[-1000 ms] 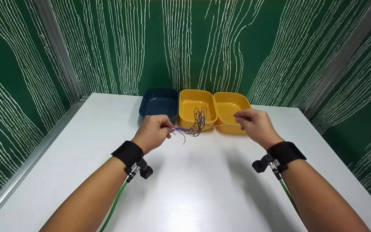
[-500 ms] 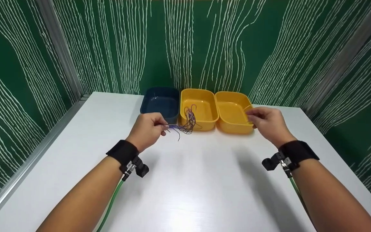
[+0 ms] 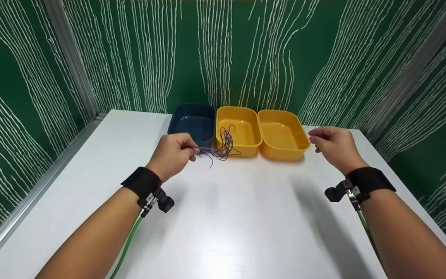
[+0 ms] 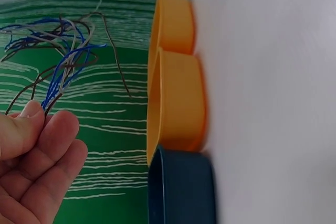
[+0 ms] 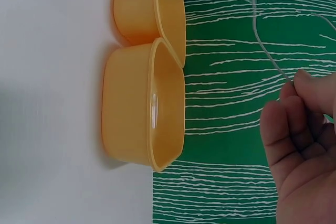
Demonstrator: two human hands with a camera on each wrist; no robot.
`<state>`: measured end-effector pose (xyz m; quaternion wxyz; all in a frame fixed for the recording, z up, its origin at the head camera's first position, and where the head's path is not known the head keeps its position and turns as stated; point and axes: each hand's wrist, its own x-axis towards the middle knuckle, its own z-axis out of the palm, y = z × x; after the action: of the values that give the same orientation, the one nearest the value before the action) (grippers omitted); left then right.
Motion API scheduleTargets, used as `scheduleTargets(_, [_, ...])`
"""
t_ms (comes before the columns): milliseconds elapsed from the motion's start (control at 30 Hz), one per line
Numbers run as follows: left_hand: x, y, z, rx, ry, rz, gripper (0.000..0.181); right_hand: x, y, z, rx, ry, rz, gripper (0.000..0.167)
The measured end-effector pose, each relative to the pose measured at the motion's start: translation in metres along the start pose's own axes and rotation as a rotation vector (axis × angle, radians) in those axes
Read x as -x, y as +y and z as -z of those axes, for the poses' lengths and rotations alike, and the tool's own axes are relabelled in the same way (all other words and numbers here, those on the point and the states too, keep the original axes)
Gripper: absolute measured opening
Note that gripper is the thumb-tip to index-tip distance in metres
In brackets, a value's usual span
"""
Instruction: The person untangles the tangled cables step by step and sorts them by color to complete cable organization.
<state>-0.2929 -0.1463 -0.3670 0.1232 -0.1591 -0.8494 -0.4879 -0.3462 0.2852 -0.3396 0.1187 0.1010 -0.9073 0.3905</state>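
In the head view, the bundle [image 3: 227, 142] juts from my left hand [image 3: 172, 153], seen against the near wall of the middle tub [image 3: 246, 150], and my right hand [image 3: 335, 147] is out beside the right tub [image 3: 285, 154]. I judge the step in hand is teasing the bundle apart; the next move calls, I think, for a firm left pinch and a gentle draw with the right. In the left wrist view, my thumb and forefinger pinch the bundle, blue, brown and grey above them. In the right wrist view, my fingertips nip a grey wire [image 5: 259, 38]; whether its far end is free, I cannot tell.
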Motion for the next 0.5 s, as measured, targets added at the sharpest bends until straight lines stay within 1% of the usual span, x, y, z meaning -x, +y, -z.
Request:
scheduleTargets(100, [0.0, 0.0, 0.002, -0.006, 0.006, -0.006, 0.014, -0.002, 0.003, 0.001, 0.016, 0.0, -0.005, 0.025])
scheduleTargets(233, [0.001, 0.0, 0.003, -0.01, 0.002, -0.001, 0.013, -0.007, 0.004, 0.005, 0.033, 0.003, -0.033, 0.029])
scheduleTargets(400, [0.001, -0.001, 0.005, 0.001, -0.002, 0.009, 0.013, -0.014, 0.004, 0.014, 0.069, 0.032, -0.059, 0.032])
scheduleTargets(500, [0.001, -0.001, 0.006, -0.001, 0.0, 0.002, 0.014, -0.019, 0.004, 0.018, 0.093, 0.047, -0.083, 0.031])
